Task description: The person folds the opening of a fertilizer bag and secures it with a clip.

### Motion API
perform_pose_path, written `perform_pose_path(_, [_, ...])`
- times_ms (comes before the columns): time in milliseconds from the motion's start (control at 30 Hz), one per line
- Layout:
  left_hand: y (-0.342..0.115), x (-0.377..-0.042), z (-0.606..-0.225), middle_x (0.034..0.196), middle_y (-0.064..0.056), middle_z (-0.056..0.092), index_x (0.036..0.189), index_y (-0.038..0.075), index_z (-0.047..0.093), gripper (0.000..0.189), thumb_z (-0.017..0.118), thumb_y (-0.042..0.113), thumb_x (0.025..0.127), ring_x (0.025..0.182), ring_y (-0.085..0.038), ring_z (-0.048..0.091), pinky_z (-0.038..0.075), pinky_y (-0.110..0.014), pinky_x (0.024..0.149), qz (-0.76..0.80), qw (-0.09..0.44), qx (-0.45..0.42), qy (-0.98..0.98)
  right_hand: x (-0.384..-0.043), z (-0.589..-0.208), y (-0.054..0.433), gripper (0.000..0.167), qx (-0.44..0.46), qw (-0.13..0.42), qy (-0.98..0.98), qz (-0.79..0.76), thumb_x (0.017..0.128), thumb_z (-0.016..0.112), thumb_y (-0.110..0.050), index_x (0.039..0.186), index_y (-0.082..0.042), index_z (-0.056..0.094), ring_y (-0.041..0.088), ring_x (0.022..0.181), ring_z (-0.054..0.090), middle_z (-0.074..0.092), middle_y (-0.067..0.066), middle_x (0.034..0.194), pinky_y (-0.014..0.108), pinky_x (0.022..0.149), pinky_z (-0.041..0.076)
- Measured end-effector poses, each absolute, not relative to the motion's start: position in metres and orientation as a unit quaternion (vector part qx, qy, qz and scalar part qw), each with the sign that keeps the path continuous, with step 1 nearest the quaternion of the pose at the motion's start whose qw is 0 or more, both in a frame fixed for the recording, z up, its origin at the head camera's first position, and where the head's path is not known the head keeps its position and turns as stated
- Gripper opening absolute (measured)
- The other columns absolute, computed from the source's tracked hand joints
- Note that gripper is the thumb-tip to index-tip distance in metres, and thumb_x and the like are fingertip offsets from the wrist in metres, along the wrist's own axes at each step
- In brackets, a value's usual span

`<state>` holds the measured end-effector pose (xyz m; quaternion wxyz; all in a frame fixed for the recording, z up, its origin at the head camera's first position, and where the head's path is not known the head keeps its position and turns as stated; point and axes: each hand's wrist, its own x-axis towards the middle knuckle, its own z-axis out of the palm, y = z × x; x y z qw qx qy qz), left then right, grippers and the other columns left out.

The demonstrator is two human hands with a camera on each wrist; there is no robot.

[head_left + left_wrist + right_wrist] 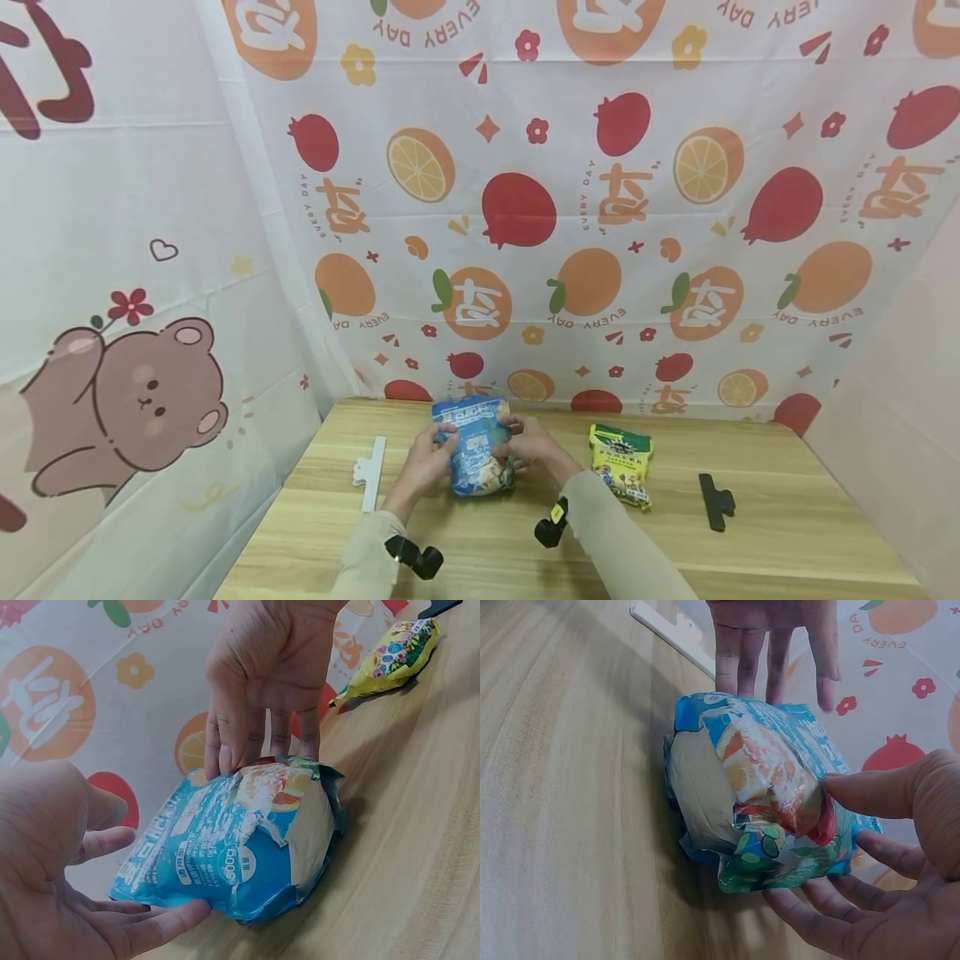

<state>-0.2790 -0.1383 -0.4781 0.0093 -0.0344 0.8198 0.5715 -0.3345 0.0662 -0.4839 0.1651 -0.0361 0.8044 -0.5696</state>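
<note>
A blue printed plastic bag (474, 446), plump and creased, is between both hands over the wooden table. Its lower end shows a bare beige panel in the left wrist view. My right hand (534, 443) pinches the bag's right side, with the thumb (874, 793) on the printed face and the other fingers reaching beneath. On the other side, my left hand (429, 462) touches the bag's left edge with its fingertips. Its fingers are spread loosely, and the thumb stands apart from the bag in the left wrist view.
A green and yellow packet (621, 468) lies to the right on the wooden table (795, 533). Beyond it is a black bag clip (716, 502). A white bag clip (372, 473) lies at the left. Behind the table hangs a fruit-patterned cloth (645, 350).
</note>
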Motion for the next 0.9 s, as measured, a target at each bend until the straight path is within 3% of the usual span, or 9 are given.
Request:
perform_pose_path(267, [-0.1367, -0.2782, -0.4793, 0.142, -0.032, 0.05, 0.132, 0.005, 0.058, 0.032, 0.051, 0.02, 0.106, 0.097, -0.031, 0.067, 0.054, -0.048, 0.093, 0.559, -0.007, -0.023, 0.829, -0.3343, -0.4832, 0.0688, 0.062, -0.036, 0.148, 0.817, -0.556, 0.083, 0.081, -0.009, 0.14, -0.008, 0.056, 0.034, 0.114, 0.062, 0.053, 0.026, 0.141, 0.038, 0.076, 0.062])
perform_pose_path(367, [-0.1362, -0.2784, -0.4808, 0.144, -0.031, 0.05, 0.131, 0.005, 0.059, 0.031, 0.052, 0.019, 0.104, 0.114, -0.041, 0.063, 0.049, -0.055, 0.102, 0.554, -0.016, -0.02, 0.832, -0.3337, -0.4835, 0.0699, 0.061, -0.039, 0.145, 0.816, -0.559, 0.084, 0.081, -0.008, 0.14, -0.008, 0.056, 0.034, 0.112, 0.064, 0.054, 0.027, 0.141, 0.038, 0.075, 0.062])
perform_pose_path(500, [-0.1352, -0.2779, -0.4811, 0.147, -0.031, 0.049, 0.128, 0.004, 0.06, 0.029, 0.055, 0.016, 0.103, 0.141, -0.051, 0.042, 0.034, -0.066, 0.115, 0.552, -0.03, -0.01, 0.833, -0.3334, -0.483, 0.0708, 0.061, -0.044, 0.141, 0.811, -0.566, 0.084, 0.081, -0.007, 0.139, -0.006, 0.056, 0.035, 0.112, 0.064, 0.053, 0.028, 0.139, 0.04, 0.075, 0.062])
perform_pose_path(700, [-0.1348, -0.2777, -0.4805, 0.15, -0.028, 0.048, 0.127, 0.004, 0.061, 0.028, 0.055, 0.014, 0.102, 0.147, -0.051, 0.034, 0.028, -0.067, 0.119, 0.55, -0.039, 0.001, 0.834, -0.3345, -0.483, 0.0729, 0.06, -0.048, 0.138, 0.807, -0.573, 0.083, 0.081, -0.008, 0.138, -0.006, 0.056, 0.039, 0.113, 0.064, 0.052, 0.028, 0.14, 0.044, 0.08, 0.062])
perform_pose_path(900, [-0.1345, -0.2771, -0.4814, 0.148, -0.028, 0.051, 0.124, 0.003, 0.063, 0.026, 0.059, 0.013, 0.1, 0.145, -0.051, 0.037, 0.032, -0.066, 0.117, 0.548, -0.062, 0.012, 0.834, -0.3325, -0.4811, 0.075, 0.058, -0.063, 0.131, 0.799, -0.583, 0.084, 0.08, -0.008, 0.137, -0.005, 0.056, 0.037, 0.109, 0.066, 0.052, 0.028, 0.139, 0.048, 0.082, 0.062])
